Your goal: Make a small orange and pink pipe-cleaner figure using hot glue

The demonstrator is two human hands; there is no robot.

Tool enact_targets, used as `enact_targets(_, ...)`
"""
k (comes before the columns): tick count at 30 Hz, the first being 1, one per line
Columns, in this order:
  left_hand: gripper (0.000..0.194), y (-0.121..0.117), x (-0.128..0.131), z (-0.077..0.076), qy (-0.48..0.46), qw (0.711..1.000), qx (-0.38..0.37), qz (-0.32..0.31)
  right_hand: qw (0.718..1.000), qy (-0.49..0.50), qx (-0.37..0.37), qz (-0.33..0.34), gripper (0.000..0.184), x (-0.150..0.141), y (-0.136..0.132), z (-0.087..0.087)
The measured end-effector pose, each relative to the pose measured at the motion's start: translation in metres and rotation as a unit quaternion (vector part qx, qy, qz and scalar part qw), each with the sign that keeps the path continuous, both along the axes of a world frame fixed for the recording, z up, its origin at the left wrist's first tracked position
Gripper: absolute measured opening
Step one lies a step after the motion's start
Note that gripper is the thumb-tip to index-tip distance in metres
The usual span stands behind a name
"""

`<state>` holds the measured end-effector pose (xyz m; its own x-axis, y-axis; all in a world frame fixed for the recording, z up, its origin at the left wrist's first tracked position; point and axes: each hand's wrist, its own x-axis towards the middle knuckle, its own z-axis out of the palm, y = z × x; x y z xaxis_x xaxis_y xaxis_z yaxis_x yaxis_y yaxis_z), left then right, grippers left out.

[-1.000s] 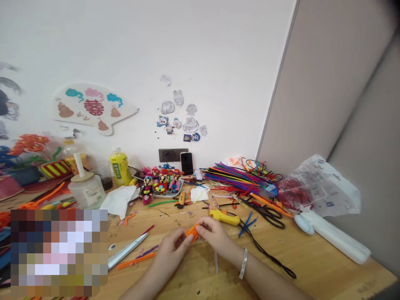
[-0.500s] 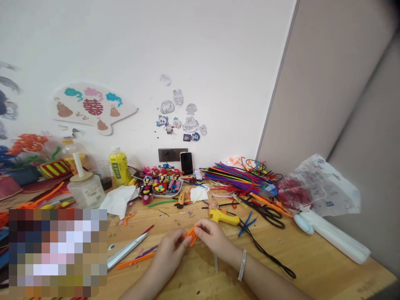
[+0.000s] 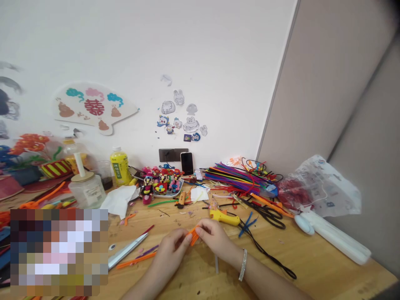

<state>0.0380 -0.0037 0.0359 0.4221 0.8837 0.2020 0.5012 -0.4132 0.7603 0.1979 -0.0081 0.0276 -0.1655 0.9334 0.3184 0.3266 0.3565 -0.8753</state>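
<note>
Two bare hands, the left hand [image 3: 171, 251] and the right hand [image 3: 212, 238], share a narrow grip on a small bundle of orange pipe cleaners [image 3: 193, 236], barely shaped yet, above the wooden bench [image 3: 200, 279]. Beyond lie a yellow hot glue gun [image 3: 224, 217], a plate of finished pipe-cleaner figures [image 3: 161, 186], and a heap of unused pipe cleaners [image 3: 234, 178].

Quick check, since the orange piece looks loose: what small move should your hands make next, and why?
Probably tighten the pinch first. The left hand and right hand hold the orange pipe cleaners between their fingertips, and the ends splay apart, so squeezing them together seems sensible before any twisting.
</note>
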Motion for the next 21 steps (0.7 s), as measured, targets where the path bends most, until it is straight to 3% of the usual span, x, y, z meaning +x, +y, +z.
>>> enact_targets(21,0.034,0.0005,0.0008,0.0030,-0.038,0.999,-0.033,0.005,1.000,0.001,-0.002,-0.018,0.017,-0.0032,-0.0011,0.0015)
